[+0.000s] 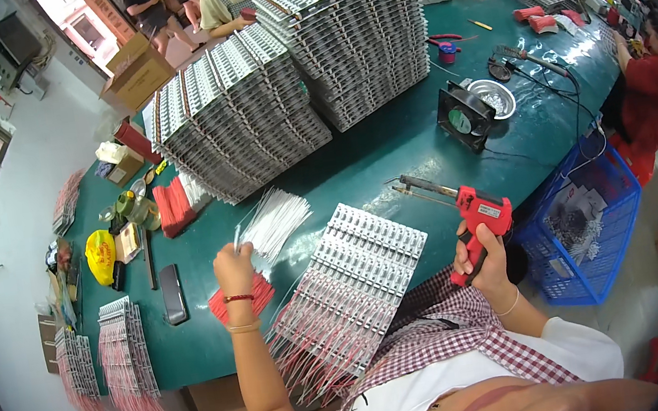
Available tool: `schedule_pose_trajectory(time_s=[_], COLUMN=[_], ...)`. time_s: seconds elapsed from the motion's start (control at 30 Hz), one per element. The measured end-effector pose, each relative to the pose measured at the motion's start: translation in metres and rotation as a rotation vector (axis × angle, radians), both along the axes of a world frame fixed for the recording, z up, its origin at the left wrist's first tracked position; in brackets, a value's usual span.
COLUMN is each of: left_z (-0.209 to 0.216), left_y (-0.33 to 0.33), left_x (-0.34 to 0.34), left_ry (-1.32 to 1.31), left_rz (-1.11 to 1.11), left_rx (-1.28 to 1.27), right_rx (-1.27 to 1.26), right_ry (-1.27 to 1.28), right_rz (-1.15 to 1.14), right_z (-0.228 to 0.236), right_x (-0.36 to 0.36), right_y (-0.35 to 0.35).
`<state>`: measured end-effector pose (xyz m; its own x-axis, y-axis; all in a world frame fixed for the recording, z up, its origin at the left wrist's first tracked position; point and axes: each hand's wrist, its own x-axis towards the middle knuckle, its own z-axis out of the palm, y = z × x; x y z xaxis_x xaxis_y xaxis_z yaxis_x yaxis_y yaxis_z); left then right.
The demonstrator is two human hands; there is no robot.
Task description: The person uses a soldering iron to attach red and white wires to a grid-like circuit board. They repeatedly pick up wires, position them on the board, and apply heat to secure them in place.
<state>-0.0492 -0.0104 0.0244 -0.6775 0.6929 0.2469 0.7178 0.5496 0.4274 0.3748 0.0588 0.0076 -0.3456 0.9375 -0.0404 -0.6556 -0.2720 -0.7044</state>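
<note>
Left hand [234,271] raised above the near edge of the green desk [357,164], fingers pinched shut on a thin white wire [239,236] drawn from the fanned bundle of white wires [274,221] lying just beyond the fingertips. Bundle of red wires [251,297] flat on the desk directly under the wrist, close to the near edge.

Right hand [481,256] off the desk, past its near right edge, closed fully around the grip of a red soldering gun [479,222]. Gun's long dark tip [425,185] pointing left and away, over the desk surface, apart from the boards.

Grey panel of small circuit boards [352,282] between the two hands, overhanging the near edge, red and white leads hanging from its lower side. Held wire well left of the panel, not touching it; soldering tip above the panel's far right corner, gap visible.

Tall stacks of similar grey panels [236,113] toward the far side. Black phone [172,293] near the left end. Small black fan [463,115] and metal bowl [494,96] toward the right edge. Blue basket [592,219] on the floor beside the right hand
</note>
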Motion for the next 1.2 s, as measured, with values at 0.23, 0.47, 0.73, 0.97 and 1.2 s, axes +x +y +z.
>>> schedule_pose_trajectory(time_s=[0.23, 0.47, 0.73, 0.97, 1.2], left_z=[0.065, -0.017, 0.033, -0.061, -0.036], left_y=[-0.028, -0.056, -0.004, 0.033, 0.037], left_x=[0.008, -0.027, 0.043, 0.071, 0.075], left_ry=[0.393, 0.33, -0.19, -0.685, -0.253], left_rz=[0.169, -0.008, -0.275, -0.226, -0.296], left_rx=[-0.112, -0.394, 0.387, 0.92, 0.496], right_rx=[0.003, -0.019, -0.036, -0.001, -0.03], right_ry=[-0.011, 0.004, 0.015, 0.063, 0.008], right_rz=[-0.006, -0.003, -0.036, -0.036, -0.062], right_z=[0.006, 0.002, -0.001, 0.006, 0.0], right_x=[0.002, 0.0, 0.006, 0.007, 0.019], right_y=[-0.001, -0.001, 0.003, -0.004, 0.0])
